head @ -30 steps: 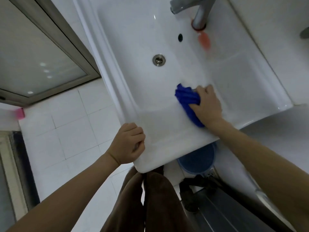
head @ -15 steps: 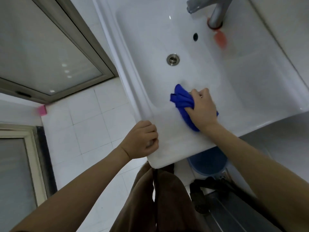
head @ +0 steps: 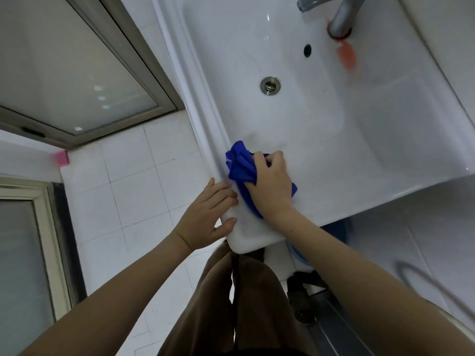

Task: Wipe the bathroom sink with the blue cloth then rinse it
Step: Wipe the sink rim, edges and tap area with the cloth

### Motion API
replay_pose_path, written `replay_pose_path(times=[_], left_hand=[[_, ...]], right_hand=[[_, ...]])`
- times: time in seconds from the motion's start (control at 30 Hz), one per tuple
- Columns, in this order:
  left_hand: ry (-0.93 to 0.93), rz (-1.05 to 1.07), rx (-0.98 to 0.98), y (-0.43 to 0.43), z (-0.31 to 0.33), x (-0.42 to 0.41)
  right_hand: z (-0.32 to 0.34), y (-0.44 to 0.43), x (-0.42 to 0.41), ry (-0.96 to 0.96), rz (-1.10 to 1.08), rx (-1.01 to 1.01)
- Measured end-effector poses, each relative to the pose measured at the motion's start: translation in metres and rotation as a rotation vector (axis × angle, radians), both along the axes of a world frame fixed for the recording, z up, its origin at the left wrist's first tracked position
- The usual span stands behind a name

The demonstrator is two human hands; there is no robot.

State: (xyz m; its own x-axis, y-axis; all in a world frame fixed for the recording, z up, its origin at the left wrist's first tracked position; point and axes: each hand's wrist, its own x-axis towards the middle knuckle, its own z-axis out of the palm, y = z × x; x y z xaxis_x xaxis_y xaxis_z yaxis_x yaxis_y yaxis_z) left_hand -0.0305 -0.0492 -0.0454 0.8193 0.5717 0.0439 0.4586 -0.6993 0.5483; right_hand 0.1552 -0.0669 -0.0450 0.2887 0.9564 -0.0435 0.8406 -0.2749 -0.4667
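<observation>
The right hand (head: pixel 270 186) has slid the bunched blue cloth (head: pixel 240 167) leftward to the sink's (head: pixel 334 140) near-left rim, fingers closed over it, while the left hand (head: pixel 208 217) has uncurled, lying open and flat on the corner, touching the cloth.

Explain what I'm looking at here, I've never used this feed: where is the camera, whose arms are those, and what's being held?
There is no robot: the camera sits on a person's head, looking down at their own bare arms. The white sink fills the upper right, with its drain and the faucet at the top. The right hand presses a bunched blue cloth onto the sink's near left corner. The left hand holds nothing; it rests open on the rim beside it. Below are brown trousers and tiled floor.
</observation>
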Motion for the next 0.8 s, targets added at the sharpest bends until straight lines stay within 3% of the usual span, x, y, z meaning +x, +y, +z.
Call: replay_pose_path(times=[0.1, 0.23, 0.3, 0.37, 0.53, 0.67, 0.8], left_hand=[[-0.036, -0.008, 0.009, 0.002, -0.002, 0.001], [-0.086, 0.038, -0.006, 0.0, -0.009, 0.002], [-0.093, 0.05, -0.015, -0.001, -0.009, 0.003], [-0.098, 0.05, -0.024, 0.0, -0.01, 0.004], [-0.053, 0.009, -0.022, 0.001, -0.008, 0.003], [-0.061, -0.018, 0.002, 0.005, -0.009, 0.0], [-0.097, 0.012, 0.017, 0.002, -0.014, 0.003]], right_hand=[[0.006, -0.004, 0.054, -0.008, 0.017, -0.019], [0.011, -0.014, 0.173, -0.137, -0.445, -0.077], [0.013, -0.014, 0.183, -0.17, -0.571, -0.042], [0.012, -0.01, 0.14, -0.167, -0.553, -0.033], [0.006, 0.005, 0.0, -0.032, -0.132, -0.059], [0.011, -0.011, 0.064, -0.044, -0.019, -0.091], [0.021, -0.031, 0.185, -0.26, -0.359, -0.145]])
